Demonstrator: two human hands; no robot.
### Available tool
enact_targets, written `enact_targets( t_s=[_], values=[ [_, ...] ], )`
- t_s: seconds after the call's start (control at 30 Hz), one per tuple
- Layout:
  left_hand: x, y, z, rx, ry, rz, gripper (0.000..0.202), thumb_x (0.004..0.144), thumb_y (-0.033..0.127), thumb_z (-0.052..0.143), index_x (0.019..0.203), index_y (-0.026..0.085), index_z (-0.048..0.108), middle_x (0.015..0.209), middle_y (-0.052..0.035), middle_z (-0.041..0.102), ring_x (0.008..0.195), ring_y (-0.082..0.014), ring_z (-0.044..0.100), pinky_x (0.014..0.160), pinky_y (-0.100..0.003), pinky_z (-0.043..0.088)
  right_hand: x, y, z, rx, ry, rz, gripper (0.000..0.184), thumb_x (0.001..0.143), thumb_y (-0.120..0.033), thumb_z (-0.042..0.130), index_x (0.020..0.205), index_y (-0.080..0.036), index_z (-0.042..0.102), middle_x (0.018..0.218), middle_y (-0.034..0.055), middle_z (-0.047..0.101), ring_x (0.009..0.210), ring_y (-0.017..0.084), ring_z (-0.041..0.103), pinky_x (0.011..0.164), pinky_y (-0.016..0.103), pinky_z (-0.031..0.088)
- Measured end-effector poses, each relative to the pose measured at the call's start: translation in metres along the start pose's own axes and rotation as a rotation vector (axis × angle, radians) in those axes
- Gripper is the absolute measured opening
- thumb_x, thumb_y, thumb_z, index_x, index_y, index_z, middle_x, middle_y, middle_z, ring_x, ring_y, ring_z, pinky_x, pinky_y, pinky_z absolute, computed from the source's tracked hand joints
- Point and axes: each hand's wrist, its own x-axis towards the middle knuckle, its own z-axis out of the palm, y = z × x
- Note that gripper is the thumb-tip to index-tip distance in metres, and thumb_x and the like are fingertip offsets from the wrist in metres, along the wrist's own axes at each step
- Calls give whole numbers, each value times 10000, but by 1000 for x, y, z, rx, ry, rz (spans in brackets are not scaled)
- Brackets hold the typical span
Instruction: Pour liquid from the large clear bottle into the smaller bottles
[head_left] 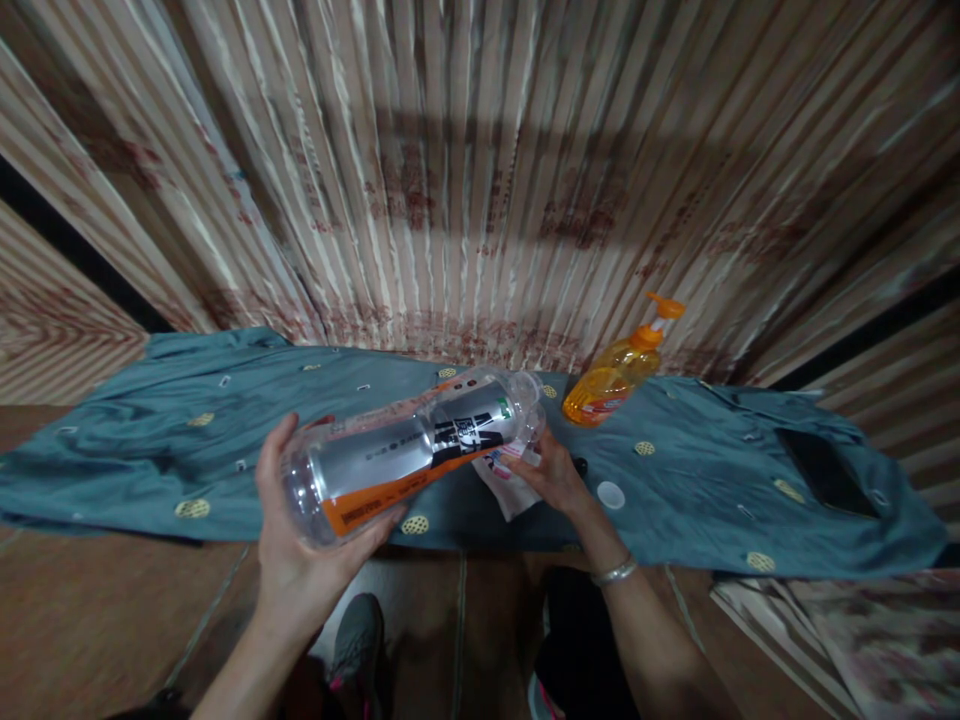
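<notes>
A large clear plastic bottle [382,450] with a silver, black and orange label is tilted across the middle, its narrow end up to the right. My left hand [300,510] is wrapped round its wide base from below. At the narrow end my right hand [551,470] is closed, fingers against the clear plastic; the exact grip is partly hidden. Just under that hand is a white printed packet or cloth [510,492], partly covered by the bottle. A round whitish cap [611,495] lies to the right of my right hand.
An orange pump bottle [611,380] leans on the teal patterned cloth [705,470] behind my right hand. Toward the right end lies a dark phone [825,470]. A striped curtain [480,200] hangs behind. Below are floor tiles and my shoes [358,640].
</notes>
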Motion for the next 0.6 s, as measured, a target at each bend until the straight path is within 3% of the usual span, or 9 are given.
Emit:
enact_targets(
  t_s=[0.3, 0.6],
  values=[
    [2, -2, -3, 16, -19, 34, 1205, 574, 572, 1001, 1633, 429, 444, 1417, -139, 685, 1200, -466, 746, 968, -794, 619, 0, -2, -4, -52, -25, 42, 712, 811, -480, 840, 1405, -195, 569, 1136, 144, 840, 1007, 330, 819, 907, 452, 655],
    [3, 0, -3, 7, -32, 37, 1181, 606, 545, 993, 1641, 417, 439, 1421, -141, 689, 1205, -430, 756, 968, -715, 654, 0, 4, 0, -39, -7, 8, 705, 814, -449, 851, 1407, -191, 571, 1150, 150, 836, 1013, 334, 818, 895, 457, 665]
  ],
)
